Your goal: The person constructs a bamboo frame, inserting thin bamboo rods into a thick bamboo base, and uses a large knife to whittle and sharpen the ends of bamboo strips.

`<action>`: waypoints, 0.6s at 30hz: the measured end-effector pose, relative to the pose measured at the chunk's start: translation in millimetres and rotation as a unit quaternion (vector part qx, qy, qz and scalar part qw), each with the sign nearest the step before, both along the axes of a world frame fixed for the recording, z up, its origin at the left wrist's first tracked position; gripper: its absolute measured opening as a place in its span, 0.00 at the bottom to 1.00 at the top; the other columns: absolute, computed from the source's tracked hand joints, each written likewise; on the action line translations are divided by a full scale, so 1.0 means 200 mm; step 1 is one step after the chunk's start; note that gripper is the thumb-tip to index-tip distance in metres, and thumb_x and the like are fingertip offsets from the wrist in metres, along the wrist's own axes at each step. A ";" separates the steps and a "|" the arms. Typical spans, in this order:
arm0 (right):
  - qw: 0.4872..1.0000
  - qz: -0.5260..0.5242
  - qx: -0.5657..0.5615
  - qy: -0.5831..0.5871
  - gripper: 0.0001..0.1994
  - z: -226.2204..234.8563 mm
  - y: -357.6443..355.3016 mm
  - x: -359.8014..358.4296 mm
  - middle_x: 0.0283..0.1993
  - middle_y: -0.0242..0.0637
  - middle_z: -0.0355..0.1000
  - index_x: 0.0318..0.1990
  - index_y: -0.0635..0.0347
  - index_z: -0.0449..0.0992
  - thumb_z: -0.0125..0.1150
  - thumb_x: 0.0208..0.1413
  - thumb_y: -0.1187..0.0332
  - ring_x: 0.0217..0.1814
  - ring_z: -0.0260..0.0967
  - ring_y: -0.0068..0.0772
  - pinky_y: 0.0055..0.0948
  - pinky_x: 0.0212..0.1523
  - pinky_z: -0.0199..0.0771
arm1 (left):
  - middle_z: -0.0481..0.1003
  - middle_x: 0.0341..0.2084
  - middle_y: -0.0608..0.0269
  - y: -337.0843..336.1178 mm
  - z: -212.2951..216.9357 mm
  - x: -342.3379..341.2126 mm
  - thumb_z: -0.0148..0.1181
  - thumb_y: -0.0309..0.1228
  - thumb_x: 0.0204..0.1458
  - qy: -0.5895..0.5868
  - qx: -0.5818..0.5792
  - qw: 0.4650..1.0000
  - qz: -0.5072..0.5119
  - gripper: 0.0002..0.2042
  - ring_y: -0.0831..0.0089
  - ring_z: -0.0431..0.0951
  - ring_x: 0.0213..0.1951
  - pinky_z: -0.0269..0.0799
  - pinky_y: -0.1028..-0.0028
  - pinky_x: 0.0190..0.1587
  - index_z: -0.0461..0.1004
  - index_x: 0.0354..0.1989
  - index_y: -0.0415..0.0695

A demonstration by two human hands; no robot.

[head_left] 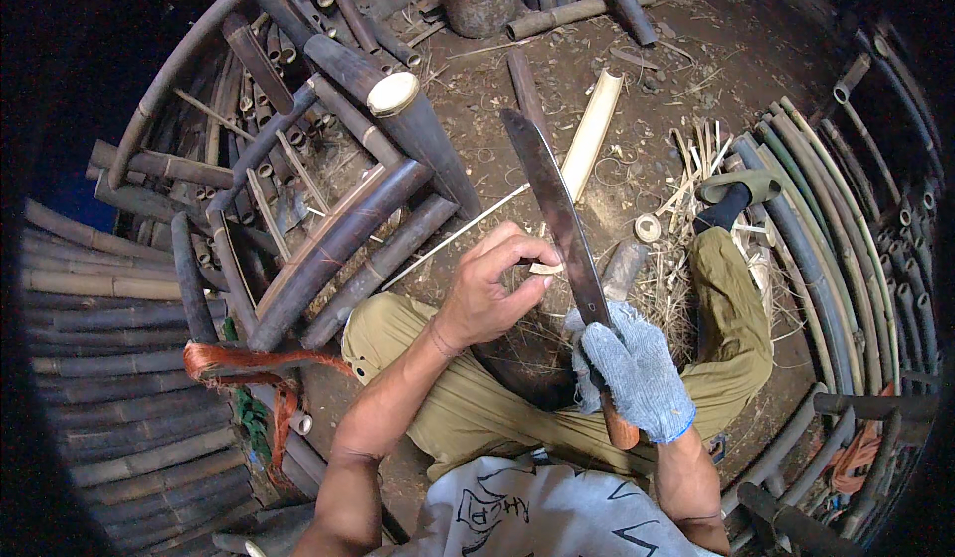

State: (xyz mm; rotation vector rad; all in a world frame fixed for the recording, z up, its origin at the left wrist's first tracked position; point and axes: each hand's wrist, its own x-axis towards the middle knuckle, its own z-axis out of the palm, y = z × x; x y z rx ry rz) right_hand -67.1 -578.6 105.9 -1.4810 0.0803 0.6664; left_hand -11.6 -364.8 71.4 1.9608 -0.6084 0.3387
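My bare left hand pinches a small pale bamboo piece between thumb and fingers. The piece is close beside the blade of a machete; whether they touch I cannot tell. My right hand, in a light blue knitted glove, is wrapped round the machete near the base of its blade. Its wooden handle sticks out below the glove, and the long dark blade points up and slightly left. Under the blade, a short bamboo log lies between my legs, partly hidden.
A dark bamboo frame stands at my left, with stacked poles beyond it. A split bamboo length lies ahead among shavings. Near my right foot are thin sticks and long poles. A bucket stands at the far side.
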 end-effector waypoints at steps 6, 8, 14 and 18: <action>0.999 0.006 -0.025 -0.043 0.12 -0.02 0.00 0.00 0.27 0.31 0.71 0.49 0.61 0.74 0.55 0.64 0.65 0.24 0.65 0.19 0.24 0.24 0.67 | 0.75 0.32 0.61 -0.01 0.00 -0.01 0.63 0.17 0.43 0.010 -0.012 1.000 0.005 0.12 0.69 0.77 0.35 0.73 0.73 0.39 0.76 0.37 0.41; 0.999 0.002 -0.013 -0.033 0.12 -0.02 0.00 -0.01 0.27 0.32 0.71 0.49 0.61 0.75 0.55 0.64 0.65 0.24 0.65 0.20 0.25 0.24 0.67 | 0.75 0.32 0.61 -0.01 0.00 -0.01 0.63 0.17 0.42 0.018 -0.013 1.000 0.006 0.12 0.69 0.77 0.35 0.73 0.73 0.39 0.76 0.37 0.41; 1.000 -0.002 -0.010 -0.030 0.12 -0.03 0.00 -0.01 0.26 0.32 0.71 0.48 0.61 0.75 0.55 0.64 0.65 0.24 0.65 0.20 0.25 0.25 0.67 | 0.75 0.32 0.62 -0.01 -0.01 -0.02 0.67 0.20 0.44 0.029 -0.002 0.999 0.018 0.11 0.70 0.76 0.36 0.71 0.73 0.41 0.76 0.37 0.41; 1.000 -0.009 -0.016 -0.024 0.11 0.01 0.02 -0.01 0.26 0.35 0.72 0.47 0.62 0.75 0.55 0.63 0.65 0.23 0.68 0.26 0.30 0.25 0.68 | 0.75 0.33 0.62 -0.01 -0.02 -0.03 0.67 0.20 0.44 0.035 -0.017 0.999 0.017 0.11 0.70 0.76 0.37 0.70 0.73 0.42 0.76 0.36 0.41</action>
